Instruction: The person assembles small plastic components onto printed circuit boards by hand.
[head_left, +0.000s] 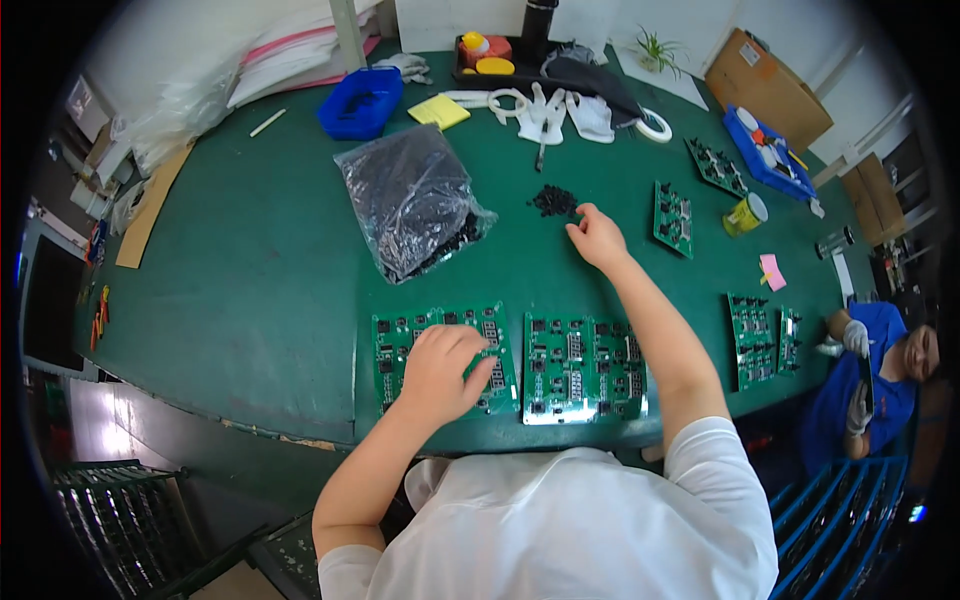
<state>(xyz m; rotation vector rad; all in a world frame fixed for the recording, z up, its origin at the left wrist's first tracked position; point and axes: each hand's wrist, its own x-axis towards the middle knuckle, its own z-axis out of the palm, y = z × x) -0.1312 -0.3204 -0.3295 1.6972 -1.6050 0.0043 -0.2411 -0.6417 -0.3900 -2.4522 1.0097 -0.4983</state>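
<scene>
Bright even overhead light, soft shadows, sharp centre, fisheye-bent dark rim.

Left hand (440, 370) covers part of the left green circuit board (400, 345); small black loose parts (553, 201) too small to identify.

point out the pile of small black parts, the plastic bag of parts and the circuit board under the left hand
pile of small black parts (553, 201), head view, middle of the heap
plastic bag (410, 200), head view, centre of the bag
circuit board (395, 340), head view, bare left part
</scene>
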